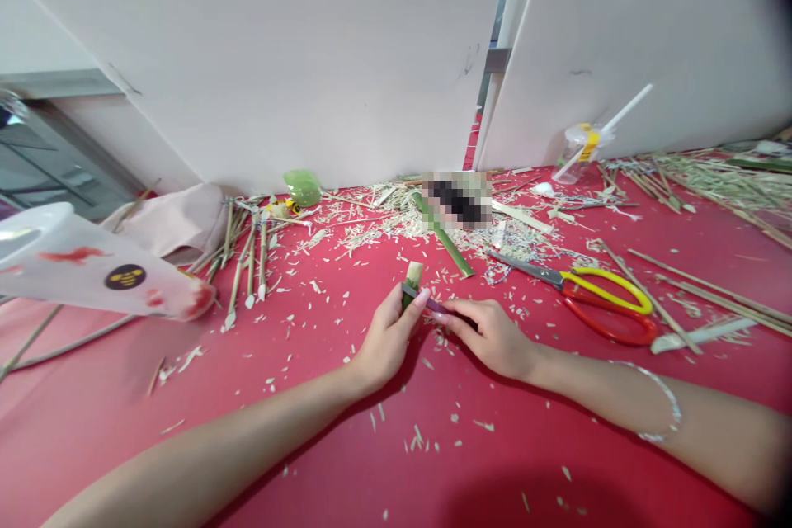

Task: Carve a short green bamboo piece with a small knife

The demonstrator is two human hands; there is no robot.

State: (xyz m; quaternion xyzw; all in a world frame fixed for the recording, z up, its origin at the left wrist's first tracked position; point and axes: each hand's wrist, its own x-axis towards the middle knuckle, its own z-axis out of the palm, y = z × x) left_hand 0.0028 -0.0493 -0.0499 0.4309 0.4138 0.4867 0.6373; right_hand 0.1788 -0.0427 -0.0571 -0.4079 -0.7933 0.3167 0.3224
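Left hand (387,338) closed around a bamboo piece (413,274)

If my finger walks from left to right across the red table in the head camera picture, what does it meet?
White plastic object → bamboo sticks → left hand → right hand → yellow-and-red scissors → long bamboo strips

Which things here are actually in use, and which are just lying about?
In use: left hand gripping short green bamboo piece; right hand on small dark tool.

Lying about: red-and-yellow scissors; long green bamboo strip; bamboo shavings; plastic bottle.
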